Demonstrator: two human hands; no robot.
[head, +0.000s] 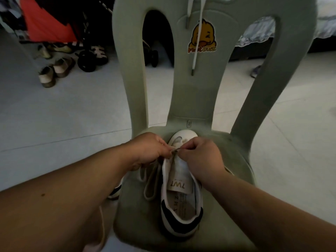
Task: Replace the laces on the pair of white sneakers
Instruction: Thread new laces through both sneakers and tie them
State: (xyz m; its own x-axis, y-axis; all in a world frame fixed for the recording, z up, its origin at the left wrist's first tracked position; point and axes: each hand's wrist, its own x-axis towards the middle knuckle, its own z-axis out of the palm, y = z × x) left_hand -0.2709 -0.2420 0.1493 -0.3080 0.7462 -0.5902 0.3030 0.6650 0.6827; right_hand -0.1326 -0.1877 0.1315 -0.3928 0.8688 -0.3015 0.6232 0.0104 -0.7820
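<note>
Pinching beige fabric lace [147, 195] over white black-heeled sneaker [181, 206] on grey-green plastic chair [200, 99].
Left hand [147, 150], right hand [200, 155]: fingertips clamped on lace, nearly touching.

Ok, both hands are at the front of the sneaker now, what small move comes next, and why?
Probably draw the dingy lace out of the next eyelet: left hand and right hand pinch it over the sneaker, slack loops lie on the chair, and a white lace hangs ready.
</note>
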